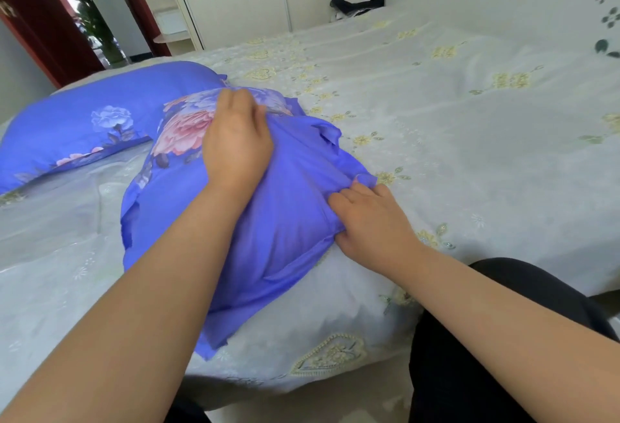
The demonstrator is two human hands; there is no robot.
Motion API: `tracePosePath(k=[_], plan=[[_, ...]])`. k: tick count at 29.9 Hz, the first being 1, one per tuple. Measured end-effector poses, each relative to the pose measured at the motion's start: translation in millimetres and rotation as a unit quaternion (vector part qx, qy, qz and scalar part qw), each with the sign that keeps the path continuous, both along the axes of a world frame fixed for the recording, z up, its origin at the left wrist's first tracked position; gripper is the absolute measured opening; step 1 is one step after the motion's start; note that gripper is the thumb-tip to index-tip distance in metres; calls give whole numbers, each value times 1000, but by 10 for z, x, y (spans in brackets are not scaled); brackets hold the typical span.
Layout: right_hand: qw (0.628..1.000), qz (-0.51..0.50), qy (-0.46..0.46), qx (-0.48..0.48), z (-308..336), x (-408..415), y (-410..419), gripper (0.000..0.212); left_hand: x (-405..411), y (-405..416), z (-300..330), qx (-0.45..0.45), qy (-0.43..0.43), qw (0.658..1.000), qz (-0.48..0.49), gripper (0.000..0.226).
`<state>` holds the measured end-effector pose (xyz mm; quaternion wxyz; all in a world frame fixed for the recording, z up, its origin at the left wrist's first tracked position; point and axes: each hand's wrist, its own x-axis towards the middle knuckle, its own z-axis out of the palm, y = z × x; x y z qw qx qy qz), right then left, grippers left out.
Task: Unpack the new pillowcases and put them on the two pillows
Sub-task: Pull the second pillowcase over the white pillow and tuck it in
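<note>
While we lean over the bed (436,114), our left hand (236,140) presses down on the near pillow (268,238), its fingers curled into the blue flowered pillowcase (188,134). Our right hand (372,218) pinches the case's loose edge. Just beside, a second covered pillow (100,114) lies flat.

blue and blossoms

the near pillowcase (268,238) is periwinkle blue with a big pink peony print (bluish blooms beside it). the far pillowcase (100,110) matches, showing a pale blue flower. the bedspread (453,140) is pale grey-white with yellow embroidered flowers.
</note>
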<state>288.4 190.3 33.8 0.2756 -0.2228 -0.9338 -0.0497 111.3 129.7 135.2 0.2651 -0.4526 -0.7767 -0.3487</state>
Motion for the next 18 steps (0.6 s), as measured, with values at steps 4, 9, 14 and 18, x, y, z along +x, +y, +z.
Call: tracePosePath(k=[4,9,14,18], plan=[[993,-31,-36,-105,-24,208,-99,18,-101,-110,-391,-15,-85,996,31,21],[944,-48,-249,-210,175,298,-29,35,59,-150,-595,-64,-48,995,62,22],[847,-58,-367,-381,660,495,178,59,73,-139,-643,-79,-38,995,56,21],[934,-106,-24,-339,735,361,238,49,43,-150,-657,-45,-78,995,47,18]])
